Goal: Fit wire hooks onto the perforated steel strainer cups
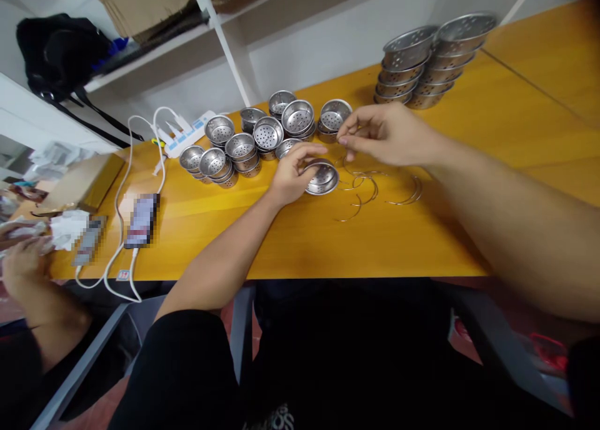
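My left hand (291, 175) grips the near-left rim of a small round metal strainer cup (323, 179) on the yellow tabletop, thumb against its side. Just above and to the right, my right hand (375, 133) is closed in a pinch. Whatever lies between its fingertips is too small to make out. Below it, several thin curved wire pieces (368, 189) lie loose on the wood. Behind my hands, perforated metal cups (268, 133) stand singly and in short stacks, one cup (334, 114) right by my right fingertips.
Taller stacks of perforated cups (403, 61) stand at the back right. A white power strip (190, 133), cables and a phone (142, 220) lie to the left. At far left another person's hand (23, 261) is near white plastic and a cardboard box (79, 183). Shelving (281, 36) backs the table.
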A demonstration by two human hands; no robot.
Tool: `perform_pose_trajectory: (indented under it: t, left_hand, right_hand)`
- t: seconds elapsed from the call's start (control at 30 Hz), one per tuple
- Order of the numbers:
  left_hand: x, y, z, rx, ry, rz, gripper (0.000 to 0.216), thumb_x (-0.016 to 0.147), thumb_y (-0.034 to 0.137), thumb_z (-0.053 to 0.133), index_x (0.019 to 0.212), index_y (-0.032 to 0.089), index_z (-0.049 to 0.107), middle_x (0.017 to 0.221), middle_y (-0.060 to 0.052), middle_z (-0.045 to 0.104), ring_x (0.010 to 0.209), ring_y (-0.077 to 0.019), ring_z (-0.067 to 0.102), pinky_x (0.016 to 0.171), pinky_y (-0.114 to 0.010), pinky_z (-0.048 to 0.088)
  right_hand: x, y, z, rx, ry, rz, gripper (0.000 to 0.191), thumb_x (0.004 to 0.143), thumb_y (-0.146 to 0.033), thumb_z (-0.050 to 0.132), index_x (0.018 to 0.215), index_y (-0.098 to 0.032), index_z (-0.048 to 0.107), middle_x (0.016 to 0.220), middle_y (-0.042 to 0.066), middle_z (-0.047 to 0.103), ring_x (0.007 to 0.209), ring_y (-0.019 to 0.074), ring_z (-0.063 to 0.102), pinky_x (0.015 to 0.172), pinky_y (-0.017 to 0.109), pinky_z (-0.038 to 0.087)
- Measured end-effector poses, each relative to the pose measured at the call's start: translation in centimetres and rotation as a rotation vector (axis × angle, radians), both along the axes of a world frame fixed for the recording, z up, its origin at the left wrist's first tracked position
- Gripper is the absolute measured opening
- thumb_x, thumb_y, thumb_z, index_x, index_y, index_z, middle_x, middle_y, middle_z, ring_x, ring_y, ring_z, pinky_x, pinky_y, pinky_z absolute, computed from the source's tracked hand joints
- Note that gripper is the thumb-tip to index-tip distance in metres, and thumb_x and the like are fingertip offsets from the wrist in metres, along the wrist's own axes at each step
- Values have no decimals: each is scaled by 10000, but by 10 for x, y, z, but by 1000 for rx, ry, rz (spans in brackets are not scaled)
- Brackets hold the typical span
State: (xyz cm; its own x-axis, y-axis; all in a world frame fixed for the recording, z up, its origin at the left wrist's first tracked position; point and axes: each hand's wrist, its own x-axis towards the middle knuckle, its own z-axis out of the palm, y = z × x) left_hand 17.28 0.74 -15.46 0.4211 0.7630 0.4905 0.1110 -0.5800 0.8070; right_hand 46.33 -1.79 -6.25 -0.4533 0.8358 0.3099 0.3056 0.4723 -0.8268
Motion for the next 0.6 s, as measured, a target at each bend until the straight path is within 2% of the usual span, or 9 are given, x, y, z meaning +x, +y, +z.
perform_pose_trajectory:
  t: [0.1,0.17,0.23,0.33,0.43,0.53,0.6]
  left_hand:
    - [-2,-4,6,-54,-56,27,314,1150,407,796,1408,252,887,1483,-140,911,1445,-313,874,1379,-599,713]
    - [-3,-10,12,-130,-96,56,368,1174,447,782,1496,287,861,1526,-121,906,1425,-323,869,1328,-633,748]
    - [-3,-15,18,-270,-126,64,419,1185,493,764,1568,334,829,1626,-104,863,1404,-348,861,1182,-658,818]
    - [-3,-20,22,-445,-166,43,415,1161,526,794,1530,339,828,1716,-103,802,1457,-403,834,979,-631,873]
    - [-3,-18,19,-495,-206,2,499,1096,566,930,1497,304,790,1650,-134,826,1506,-422,836,1036,-643,877]
    - [-1,-15,12,-435,-174,-40,742,1002,677,1063,1535,290,721,1596,-163,835,1481,-402,866,1177,-667,840]
    - [2,-14,7,-352,-143,-33,911,904,731,1141,1554,278,693,1610,-176,820,1491,-392,861,1272,-674,795]
  right_hand:
    - [9,5,1,46,-171,-42,119,1169,-353,824,1126,-249,786,925,100,814,798,295,764,837,508,649]
    - [19,8,4,41,-386,-30,43,1130,-234,845,1093,-237,823,926,85,834,790,273,736,831,478,609]
    - [28,11,9,-34,-601,2,104,1094,-168,903,1040,-233,845,928,70,859,788,257,738,826,455,583]
    - [38,13,13,-123,-798,-9,216,1071,-223,1038,971,-230,847,908,62,871,765,233,720,794,436,544]
    - [41,16,9,-113,-858,14,281,1036,-268,1088,915,-232,837,837,42,848,705,203,657,747,415,503]
    - [40,19,2,-72,-856,88,216,1036,-171,970,875,-235,840,810,28,847,678,195,659,702,385,480]
    - [38,19,-1,-56,-871,80,210,1016,-95,877,863,-236,844,818,29,861,682,196,684,696,374,479]
